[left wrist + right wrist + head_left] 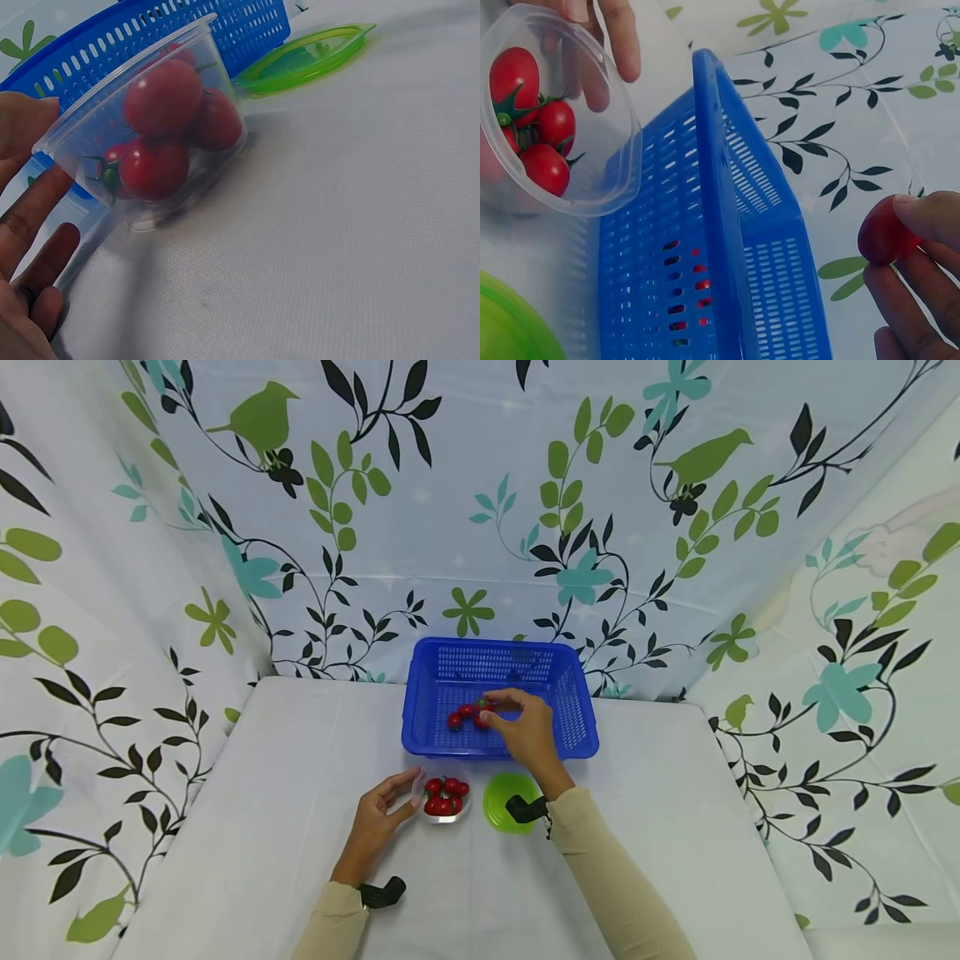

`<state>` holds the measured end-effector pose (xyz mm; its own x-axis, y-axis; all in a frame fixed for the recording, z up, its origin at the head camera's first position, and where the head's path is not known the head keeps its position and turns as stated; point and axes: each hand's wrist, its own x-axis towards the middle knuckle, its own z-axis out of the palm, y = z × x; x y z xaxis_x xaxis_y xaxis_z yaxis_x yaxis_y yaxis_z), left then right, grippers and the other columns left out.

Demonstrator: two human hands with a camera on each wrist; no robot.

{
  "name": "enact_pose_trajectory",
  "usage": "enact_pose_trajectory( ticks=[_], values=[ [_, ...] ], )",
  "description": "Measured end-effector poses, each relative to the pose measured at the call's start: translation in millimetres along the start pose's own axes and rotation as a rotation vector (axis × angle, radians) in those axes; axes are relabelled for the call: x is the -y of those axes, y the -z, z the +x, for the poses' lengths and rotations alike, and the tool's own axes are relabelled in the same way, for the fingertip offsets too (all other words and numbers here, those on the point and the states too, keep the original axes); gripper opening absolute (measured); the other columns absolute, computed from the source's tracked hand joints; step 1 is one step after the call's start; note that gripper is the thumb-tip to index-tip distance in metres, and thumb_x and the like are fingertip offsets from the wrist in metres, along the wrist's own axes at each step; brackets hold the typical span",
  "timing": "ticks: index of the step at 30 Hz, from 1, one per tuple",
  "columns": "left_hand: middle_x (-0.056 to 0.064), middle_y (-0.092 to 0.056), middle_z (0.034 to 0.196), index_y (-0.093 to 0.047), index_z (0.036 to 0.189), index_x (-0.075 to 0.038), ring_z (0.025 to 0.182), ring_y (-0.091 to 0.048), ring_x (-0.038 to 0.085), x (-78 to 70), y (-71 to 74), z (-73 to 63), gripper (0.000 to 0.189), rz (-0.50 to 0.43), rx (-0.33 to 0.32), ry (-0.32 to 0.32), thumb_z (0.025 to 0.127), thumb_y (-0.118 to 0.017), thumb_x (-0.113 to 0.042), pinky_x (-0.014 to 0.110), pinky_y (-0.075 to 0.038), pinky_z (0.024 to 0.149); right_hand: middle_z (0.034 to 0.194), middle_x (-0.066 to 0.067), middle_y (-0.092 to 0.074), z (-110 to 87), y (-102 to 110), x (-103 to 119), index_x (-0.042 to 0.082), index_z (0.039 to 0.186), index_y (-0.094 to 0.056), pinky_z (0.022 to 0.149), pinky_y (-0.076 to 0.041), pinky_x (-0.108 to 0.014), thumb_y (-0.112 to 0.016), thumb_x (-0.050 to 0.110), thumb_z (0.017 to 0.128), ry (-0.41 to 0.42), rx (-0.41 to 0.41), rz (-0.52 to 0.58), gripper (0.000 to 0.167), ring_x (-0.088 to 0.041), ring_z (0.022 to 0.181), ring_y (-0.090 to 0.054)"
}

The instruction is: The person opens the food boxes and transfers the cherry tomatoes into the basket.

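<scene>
My right hand (531, 731) is over the blue plastic basket (577, 727), pinching a red cherry tomato (883, 231) between thumb and fingertips. A few other tomatoes (455, 721) lie on the basket floor beneath it. In front of the basket stands a clear plastic container (214, 67) with several red tomatoes (444, 797) in it, some with green stems. My left hand (377, 817) holds this container by its left rim, thumb at the edge and fingers along the outside wall.
A round, translucent green lid (495, 806) lies flat on the white table to the right of the container, under my right wrist. Behind the basket hangs a patterned cloth (465, 527) with leaves and birds, and similar cloth flanks both sides.
</scene>
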<state>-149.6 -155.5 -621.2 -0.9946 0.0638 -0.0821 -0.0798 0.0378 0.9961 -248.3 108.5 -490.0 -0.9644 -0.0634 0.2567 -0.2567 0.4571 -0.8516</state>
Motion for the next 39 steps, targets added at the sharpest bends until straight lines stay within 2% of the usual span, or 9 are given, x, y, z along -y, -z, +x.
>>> enact_pose_trajectory(
  ticks=[3,11,15,17,21,24,30,39],
  values=[
    [0.003,-0.064,0.152,-0.063,0.147,-0.018,0.146,-0.053,0.019,1.3,-0.5,0.6,0.051,0.010,-0.006,-0.006,0.098,-0.078,-0.015,0.042,-0.034,0.124,0.116,0.001,-0.080,2.3,-0.8,-4.4,0.018,0.121,-0.080,0.100,-0.057,-0.048,-0.083,0.019,0.093,0.003,-0.002,-0.007,0.028,-0.020,0.109,-0.074],
    [0.002,-0.065,0.150,-0.064,0.145,-0.022,0.145,-0.054,0.022,-0.2,-3.1,-0.9,0.050,0.064,-0.037,-0.013,0.098,-0.077,-0.015,0.049,-0.034,0.118,0.115,-0.003,-0.081,14.0,-0.6,-14.7,0.015,0.119,-0.080,0.099,-0.058,-0.053,-0.085,0.019,0.092,-0.002,0.014,-0.018,0.027,-0.025,0.107,-0.076],
    [0.001,-0.066,0.149,-0.065,0.144,-0.023,0.144,-0.053,0.023,-2.1,-3.9,-1.7,0.049,0.096,-0.048,-0.023,0.097,-0.078,-0.016,0.045,-0.037,0.116,0.117,-0.004,-0.080,20.8,0.4,-18.2,0.016,0.119,-0.080,0.100,-0.059,-0.053,-0.083,0.019,0.094,-0.029,0.031,-0.036,0.026,-0.027,0.110,-0.075],
    [0.003,-0.066,0.149,-0.065,0.145,-0.022,0.144,-0.053,0.024,-3.0,-4.5,-1.7,0.049,0.102,-0.049,-0.029,0.098,-0.078,-0.015,0.039,-0.040,0.115,0.117,-0.004,-0.080,24.4,0.9,-19.5,0.015,0.120,-0.079,0.102,-0.059,-0.051,-0.082,0.019,0.095,-0.036,0.039,-0.054,0.026,-0.026,0.112,-0.075],
    [0.010,-0.063,0.151,-0.063,0.146,-0.015,0.143,-0.055,0.028,-5.7,-8.0,-2.0,0.049,0.068,-0.052,-0.044,0.099,-0.074,-0.008,0.022,-0.047,0.107,0.118,-0.004,-0.080,31.9,3.2,-21.6,0.013,0.120,-0.079,0.103,-0.058,-0.049,-0.083,0.020,0.094,-0.042,0.064,-0.085,0.027,-0.026,0.113,-0.074],
    [0.016,-0.061,0.152,-0.061,0.146,-0.008,0.142,-0.055,0.033,-6.8,-11.8,-2.4,0.049,0.026,-0.063,-0.053,0.099,-0.071,-0.002,0.015,-0.049,0.101,0.117,-0.005,-0.080,38.2,5.3,-23.3,0.014,0.118,-0.080,0.101,-0.059,-0.047,-0.084,0.019,0.093,-0.051,0.085,-0.107,0.026,-0.026,0.111,-0.074],
    [0.018,-0.059,0.154,-0.058,0.148,-0.004,0.142,-0.054,0.035,-8.7,-18.0,-5.3,0.049,-0.024,-0.091,-0.032,0.100,-0.068,0.001,0.013,-0.049,0.100,0.115,-0.004,-0.080,50.4,5.8,-28.4,0.017,0.115,-0.080,0.098,-0.061,-0.044,-0.085,0.017,0.092,-0.116,0.128,-0.121,0.023,-0.024,0.107,-0.075],
    [0.012,-0.054,0.160,-0.056,0.151,-0.007,0.150,-0.047,0.033,-13.4,-23.9,-7.0,0.051,-0.114,-0.084,0.028,0.102,-0.063,0.001,0.010,-0.046,0.101,0.118,-0.004,-0.079,63.6,4.0,-32.7,0.016,0.117,-0.080,0.102,-0.060,-0.044,-0.083,0.016,0.094,-0.167,0.198,-0.131,0.023,-0.024,0.110,-0.075]
  ],
)
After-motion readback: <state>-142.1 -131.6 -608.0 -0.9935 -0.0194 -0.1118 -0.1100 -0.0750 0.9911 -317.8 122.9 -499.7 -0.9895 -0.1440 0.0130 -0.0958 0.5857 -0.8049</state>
